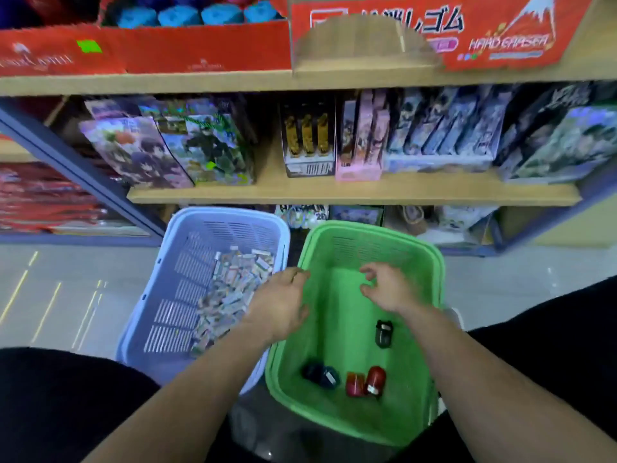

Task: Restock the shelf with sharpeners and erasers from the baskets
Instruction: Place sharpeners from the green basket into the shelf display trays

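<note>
The left hand [280, 302] at the left rim of the green basket [367, 228] and the right hand [384, 289] above its middle hold nothing, fingers loosely curled. A few sharpeners [375, 380] lie toward its near edge.

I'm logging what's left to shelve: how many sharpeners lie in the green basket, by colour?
Red sharpeners: 2
Dark sharpeners: 3 (two lie touching, blurred)
Total: 5

red eraser box [500, 31]: "ゴム", "HAND ERASER" | red carton [200, 51]: logo blurred, unreadable
</note>
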